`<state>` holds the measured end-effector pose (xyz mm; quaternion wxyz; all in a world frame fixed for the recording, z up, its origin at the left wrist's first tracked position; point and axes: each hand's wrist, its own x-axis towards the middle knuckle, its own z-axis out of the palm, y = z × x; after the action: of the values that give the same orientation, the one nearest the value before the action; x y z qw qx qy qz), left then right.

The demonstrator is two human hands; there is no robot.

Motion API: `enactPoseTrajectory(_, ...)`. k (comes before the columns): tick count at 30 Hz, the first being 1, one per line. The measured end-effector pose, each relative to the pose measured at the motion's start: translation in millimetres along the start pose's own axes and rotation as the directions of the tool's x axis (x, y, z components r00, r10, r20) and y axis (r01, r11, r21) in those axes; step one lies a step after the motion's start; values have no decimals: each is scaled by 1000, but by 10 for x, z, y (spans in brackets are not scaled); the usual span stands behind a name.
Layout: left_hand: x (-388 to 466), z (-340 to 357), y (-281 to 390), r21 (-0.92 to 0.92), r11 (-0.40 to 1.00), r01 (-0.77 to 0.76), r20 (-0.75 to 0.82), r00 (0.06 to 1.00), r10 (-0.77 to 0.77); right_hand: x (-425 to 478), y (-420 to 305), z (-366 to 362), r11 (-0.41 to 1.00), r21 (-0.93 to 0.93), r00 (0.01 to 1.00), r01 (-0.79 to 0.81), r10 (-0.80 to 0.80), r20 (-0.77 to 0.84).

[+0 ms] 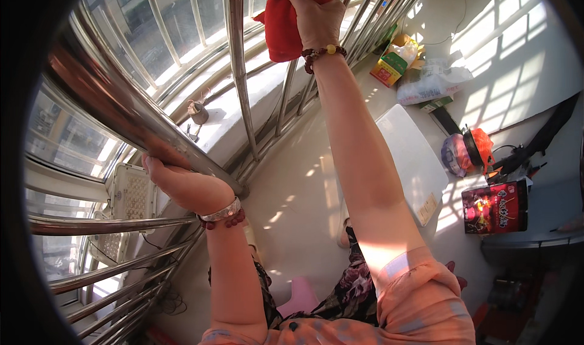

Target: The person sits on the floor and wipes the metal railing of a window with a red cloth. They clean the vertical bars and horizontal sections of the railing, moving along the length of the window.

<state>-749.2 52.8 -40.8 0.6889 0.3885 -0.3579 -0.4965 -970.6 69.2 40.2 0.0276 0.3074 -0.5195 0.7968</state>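
Observation:
My right hand (317,19), with a beaded bracelet at its wrist, grips a bunched red cloth (283,30) at the top of the view, against the upper metal railing bars (239,67). Part of the cloth runs out of the frame. At the left, my left hand (194,185) rests against the thick polished steel post (182,151). A silver bangle and dark red beads circle that wrist. The left fingertips are partly hidden at the post, and no object shows in that hand.
Barred windows (159,30) line the left, above a sill with a small pot (198,112). A white lidded box (406,158), plastic bags (431,85), an open carton (390,67) and a red printed box (495,208) stand at the right. A pink stool (299,297) is below me.

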Motion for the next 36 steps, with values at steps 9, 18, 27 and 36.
enactPoseTrajectory(9,59,27,-106,92,995,34,-191,982,-16,-16,-61,-41,997,-10,997,-74,74,6)
enactPoseTrajectory(18,26,-50,-287,405,894,-193,-120,958,262,-35,-105,-84,991,-23,989,-133,134,66)
enactPoseTrajectory(27,27,-16,-288,408,898,-164,-109,968,226,-13,-101,-175,994,-43,978,-104,110,178)
enactPoseTrajectory(36,-234,-17,206,164,956,-244,89,969,232,62,41,-112,992,-33,965,-119,123,231)
